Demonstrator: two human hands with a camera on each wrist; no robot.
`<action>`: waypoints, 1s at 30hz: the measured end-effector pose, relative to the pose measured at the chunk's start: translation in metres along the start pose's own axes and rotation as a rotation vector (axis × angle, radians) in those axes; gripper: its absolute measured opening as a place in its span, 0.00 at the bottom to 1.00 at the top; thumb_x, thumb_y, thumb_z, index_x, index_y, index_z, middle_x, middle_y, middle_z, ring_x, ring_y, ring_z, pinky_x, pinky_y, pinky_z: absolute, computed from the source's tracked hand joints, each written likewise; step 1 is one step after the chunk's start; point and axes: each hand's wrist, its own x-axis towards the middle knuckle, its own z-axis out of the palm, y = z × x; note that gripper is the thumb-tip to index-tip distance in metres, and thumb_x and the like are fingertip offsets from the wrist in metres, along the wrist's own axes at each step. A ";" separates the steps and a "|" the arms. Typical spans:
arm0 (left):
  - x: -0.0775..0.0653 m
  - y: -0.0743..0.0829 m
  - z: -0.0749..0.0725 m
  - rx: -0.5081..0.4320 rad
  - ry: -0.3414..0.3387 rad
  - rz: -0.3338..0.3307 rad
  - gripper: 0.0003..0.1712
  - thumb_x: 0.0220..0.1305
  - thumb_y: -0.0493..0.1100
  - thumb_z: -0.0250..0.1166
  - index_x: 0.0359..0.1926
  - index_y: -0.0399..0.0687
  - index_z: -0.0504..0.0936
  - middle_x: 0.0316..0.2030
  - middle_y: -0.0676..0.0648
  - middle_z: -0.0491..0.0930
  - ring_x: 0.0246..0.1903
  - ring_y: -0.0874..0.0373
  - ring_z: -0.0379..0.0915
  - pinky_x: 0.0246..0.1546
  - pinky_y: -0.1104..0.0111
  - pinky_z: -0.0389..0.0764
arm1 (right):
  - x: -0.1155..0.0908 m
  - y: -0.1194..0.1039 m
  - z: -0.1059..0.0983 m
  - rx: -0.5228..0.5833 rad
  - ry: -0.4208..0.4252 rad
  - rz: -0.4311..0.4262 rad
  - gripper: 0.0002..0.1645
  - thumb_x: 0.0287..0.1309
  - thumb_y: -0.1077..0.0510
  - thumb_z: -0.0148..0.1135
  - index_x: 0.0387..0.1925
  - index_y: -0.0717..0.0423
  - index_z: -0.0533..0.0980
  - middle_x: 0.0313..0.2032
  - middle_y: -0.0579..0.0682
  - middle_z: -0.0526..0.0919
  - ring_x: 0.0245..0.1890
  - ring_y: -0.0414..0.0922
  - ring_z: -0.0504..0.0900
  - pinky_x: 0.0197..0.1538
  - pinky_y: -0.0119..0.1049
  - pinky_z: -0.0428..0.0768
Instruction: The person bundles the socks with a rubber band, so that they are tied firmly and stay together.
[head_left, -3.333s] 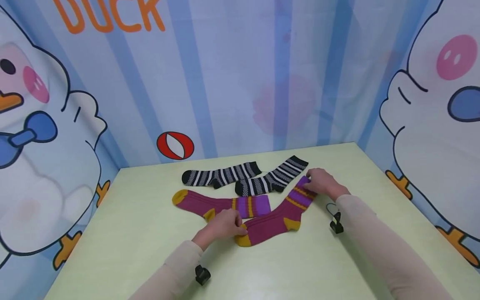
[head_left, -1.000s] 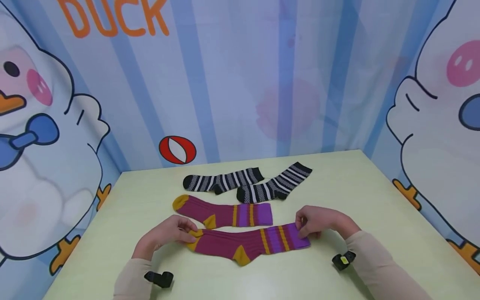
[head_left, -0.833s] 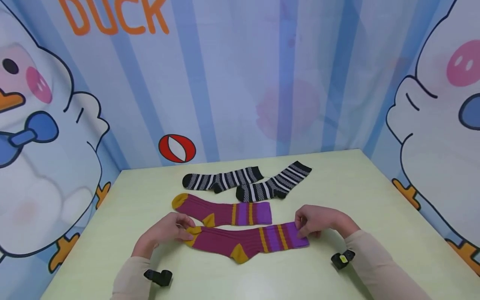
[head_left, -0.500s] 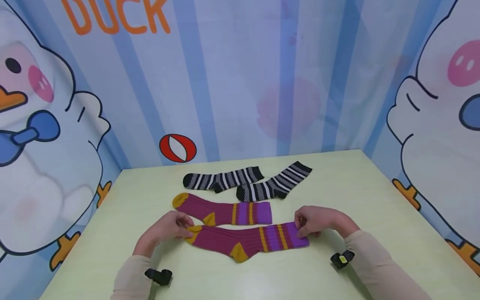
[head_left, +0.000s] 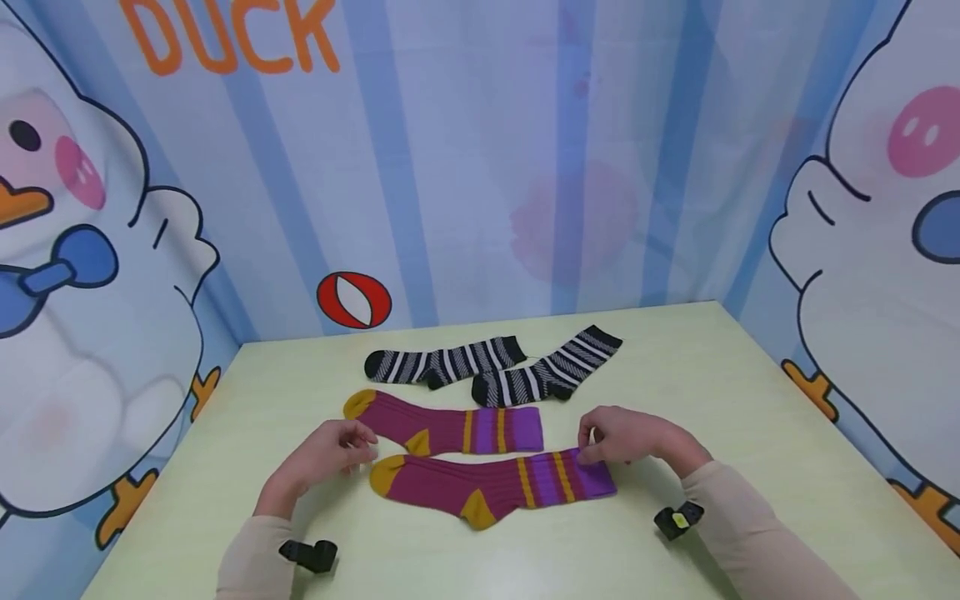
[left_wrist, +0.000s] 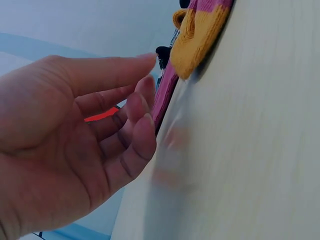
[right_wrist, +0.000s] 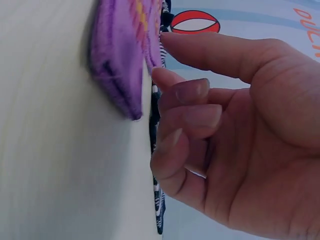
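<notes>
The near maroon sock [head_left: 442,486] lay flat on the desk [head_left: 525,562]. Loosely curled and holding nothing, the left hand [head_left: 322,458] hung beside its toe, the right hand [head_left: 626,433] over its cuff. Behind lay the far maroon sock [head_left: 442,423], then two striped socks [head_left: 543,379]. Straightening appeared nearly finished; alignment probably called for another pinch.

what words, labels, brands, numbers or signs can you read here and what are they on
"DUCK", orange letters, on the pale blue-striped fabric backdrop, tops partly cut off in the head view.
No readable text on the maroon-and-purple knit socks or the black-and-white striped knit socks.
Small black wrist-worn devices: any marking too small to read.
</notes>
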 end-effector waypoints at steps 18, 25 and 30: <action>0.033 -0.008 -0.006 -0.002 0.326 -0.030 0.29 0.69 0.39 0.63 0.65 0.32 0.65 0.54 0.30 0.73 0.40 0.43 0.77 0.38 0.61 0.82 | 0.043 -0.036 0.006 -0.001 0.102 0.021 0.15 0.61 0.56 0.68 0.44 0.62 0.79 0.33 0.49 0.82 0.29 0.44 0.79 0.34 0.39 0.78; 0.043 -0.007 -0.005 0.124 0.313 -0.091 0.44 0.68 0.44 0.64 0.74 0.32 0.50 0.65 0.24 0.62 0.62 0.30 0.62 0.62 0.43 0.66 | 0.054 -0.037 0.022 -0.068 0.230 0.075 0.24 0.54 0.56 0.74 0.48 0.65 0.77 0.37 0.50 0.79 0.34 0.44 0.76 0.43 0.43 0.78; 0.047 -0.002 -0.004 0.159 0.281 -0.104 0.45 0.66 0.41 0.66 0.74 0.32 0.52 0.66 0.24 0.62 0.62 0.31 0.62 0.63 0.43 0.65 | 0.060 -0.041 0.024 -0.079 0.257 0.084 0.28 0.50 0.56 0.77 0.50 0.66 0.77 0.35 0.50 0.79 0.32 0.44 0.75 0.41 0.42 0.78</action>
